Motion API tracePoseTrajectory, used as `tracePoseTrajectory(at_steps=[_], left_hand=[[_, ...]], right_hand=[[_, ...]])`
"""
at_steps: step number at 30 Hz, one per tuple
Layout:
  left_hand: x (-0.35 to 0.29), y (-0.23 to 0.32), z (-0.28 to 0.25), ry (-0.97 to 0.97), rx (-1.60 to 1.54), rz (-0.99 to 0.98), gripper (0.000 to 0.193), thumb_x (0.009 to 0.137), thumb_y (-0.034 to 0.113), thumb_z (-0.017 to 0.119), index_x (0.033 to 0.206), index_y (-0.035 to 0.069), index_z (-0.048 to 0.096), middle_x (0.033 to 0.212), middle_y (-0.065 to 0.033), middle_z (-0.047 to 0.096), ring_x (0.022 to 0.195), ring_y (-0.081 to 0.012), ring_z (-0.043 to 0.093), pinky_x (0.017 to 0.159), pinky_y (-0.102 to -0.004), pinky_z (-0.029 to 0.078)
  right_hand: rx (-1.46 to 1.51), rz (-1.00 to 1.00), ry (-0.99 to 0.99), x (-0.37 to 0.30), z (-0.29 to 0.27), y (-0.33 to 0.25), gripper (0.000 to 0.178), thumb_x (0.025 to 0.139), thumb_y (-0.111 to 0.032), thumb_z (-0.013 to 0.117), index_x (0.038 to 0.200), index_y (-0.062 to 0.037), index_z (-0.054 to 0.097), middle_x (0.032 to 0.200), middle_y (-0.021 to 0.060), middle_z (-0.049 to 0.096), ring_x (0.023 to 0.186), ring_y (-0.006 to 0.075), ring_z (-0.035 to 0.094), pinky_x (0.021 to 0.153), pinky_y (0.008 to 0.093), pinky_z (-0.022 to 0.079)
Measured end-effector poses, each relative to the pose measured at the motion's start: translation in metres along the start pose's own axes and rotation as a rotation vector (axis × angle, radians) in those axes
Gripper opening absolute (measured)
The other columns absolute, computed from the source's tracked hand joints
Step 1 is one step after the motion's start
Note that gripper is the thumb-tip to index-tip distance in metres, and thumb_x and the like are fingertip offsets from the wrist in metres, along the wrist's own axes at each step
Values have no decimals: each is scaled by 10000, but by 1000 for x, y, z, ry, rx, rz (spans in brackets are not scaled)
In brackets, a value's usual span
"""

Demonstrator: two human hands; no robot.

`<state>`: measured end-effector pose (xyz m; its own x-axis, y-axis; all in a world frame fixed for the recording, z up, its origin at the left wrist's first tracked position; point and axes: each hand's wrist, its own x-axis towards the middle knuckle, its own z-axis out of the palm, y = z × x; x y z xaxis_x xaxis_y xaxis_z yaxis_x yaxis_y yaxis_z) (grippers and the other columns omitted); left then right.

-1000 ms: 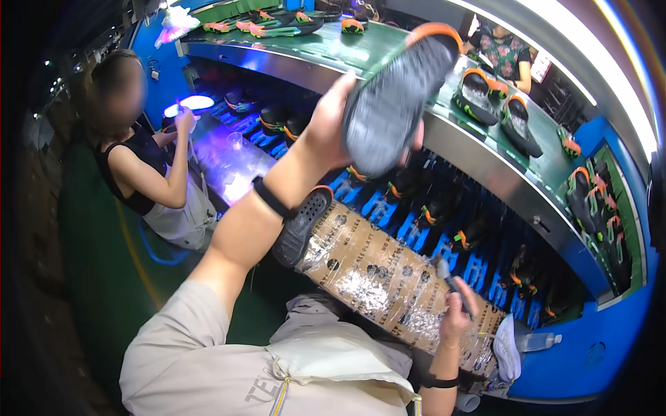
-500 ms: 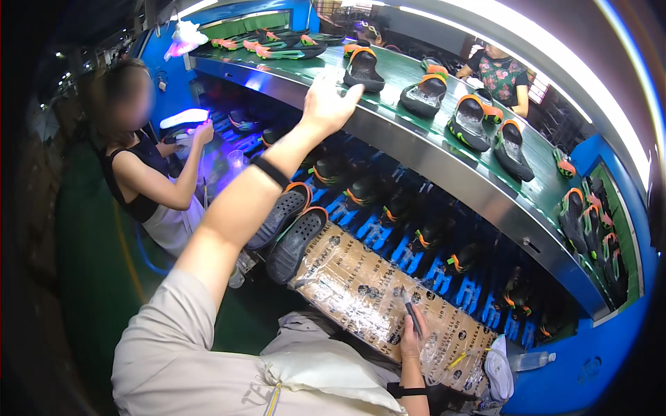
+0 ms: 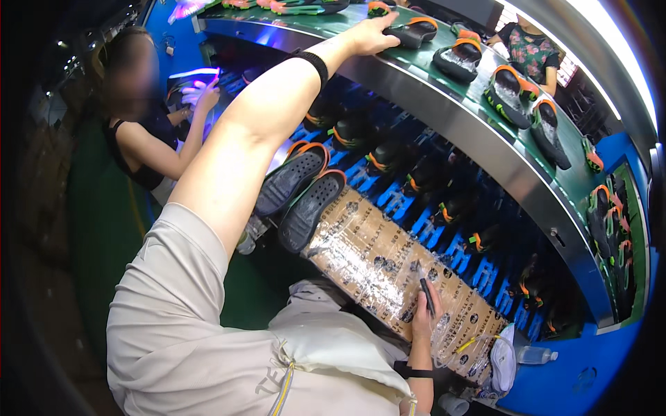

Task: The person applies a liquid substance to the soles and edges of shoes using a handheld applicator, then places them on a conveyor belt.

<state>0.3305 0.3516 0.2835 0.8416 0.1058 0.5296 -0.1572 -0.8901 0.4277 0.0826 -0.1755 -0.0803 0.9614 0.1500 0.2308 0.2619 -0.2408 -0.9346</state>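
The person's left hand (image 3: 374, 36) stretched up and forward to a green belt (image 3: 361, 55) edged with metal. Its thumb and fingers were spread apart beside the toe of a dark clog with an orange strap (image 3: 411, 35), which lay on the belt; whether they touched it could not be told. Farther right along the belt stood a second dark clog (image 3: 458, 64) and more orange-trimmed shoes.

The right hand (image 3: 422, 315), low and right of centre, had its fingers closed around a slim black pen-like tool (image 3: 428, 298), tip upward, above a cardboard-covered desk (image 3: 368, 249). Two dark perforated clogs (image 3: 313, 211) sat side by side at the desk's left end. Near its right end were a white shoe (image 3: 503, 360) and a clear bottle (image 3: 534, 355).

At left, a co-worker (image 3: 149, 142) held something under violet light.
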Motion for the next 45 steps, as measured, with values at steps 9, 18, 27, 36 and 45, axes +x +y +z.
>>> tracePoseTrajectory(at_steps=[9,18,27,36,45], left_hand=[[-292,89,36,99,-352,92,88,977,61,643,1009,-13,679,804,-170,629,703,-254,630,663,-380,510],[-529,49,48,-471,-809,-1460,572,1058,464,678,1303,-52,696,1100,-217,786,941,-295,800,798,-399,652],[-515,24,87,-68,-1105,-1177,361,1097,303,618,1248,-18,685,1087,-165,782,914,-294,797,795,-401,639],[-503,51,16,-124,-1683,-957,518,1090,323,444,1328,-95,637,1103,-263,768,862,-357,792,700,-402,645],[-268,41,-104,144,-1540,-359,454,1092,405,469,1263,36,671,971,-211,746,656,-269,726,575,-360,616]], right_hand=[[-34,-67,-5,2,0,4,346,1022,-111,667,1323,52,718,1171,189,750,1068,296,707,987,382,530],[-77,-94,-61,3,2,-5,350,1013,-106,675,1330,35,724,1176,189,748,1079,307,703,996,389,525],[-71,-104,-42,3,6,-11,352,994,-65,660,1323,39,729,1154,198,749,1072,320,716,989,395,538],[-25,-116,-33,5,8,-1,354,982,-72,668,1309,46,730,1140,194,748,1045,306,717,971,384,544],[-45,-162,-40,8,8,-6,354,973,-65,687,1313,17,741,1120,173,750,1045,290,707,970,380,536]])
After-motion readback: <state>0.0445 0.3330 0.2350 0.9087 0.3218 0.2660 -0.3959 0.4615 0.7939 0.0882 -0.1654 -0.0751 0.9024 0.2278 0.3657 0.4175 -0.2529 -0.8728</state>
